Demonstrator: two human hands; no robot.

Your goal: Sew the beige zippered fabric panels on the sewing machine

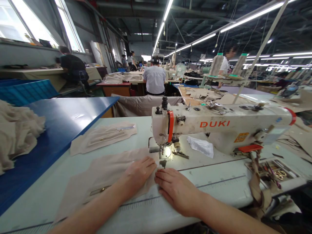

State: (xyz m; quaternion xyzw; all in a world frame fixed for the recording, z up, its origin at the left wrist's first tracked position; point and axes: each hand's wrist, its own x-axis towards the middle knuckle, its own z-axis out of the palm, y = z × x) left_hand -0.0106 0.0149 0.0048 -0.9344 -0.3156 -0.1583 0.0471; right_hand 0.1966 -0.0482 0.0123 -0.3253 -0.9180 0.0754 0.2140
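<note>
Beige fabric panel slants lengthwise toward the sewing machine, beneath the left hand, its grip flat, unclenched; the right hand is at its right edge, grip unclear.

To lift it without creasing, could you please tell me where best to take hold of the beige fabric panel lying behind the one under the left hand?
Probably pinch the left end of the rear beige panel, coming from the left: it lies flat, that end is uncovered, and it points away from the DUKI sewing machine.
</note>
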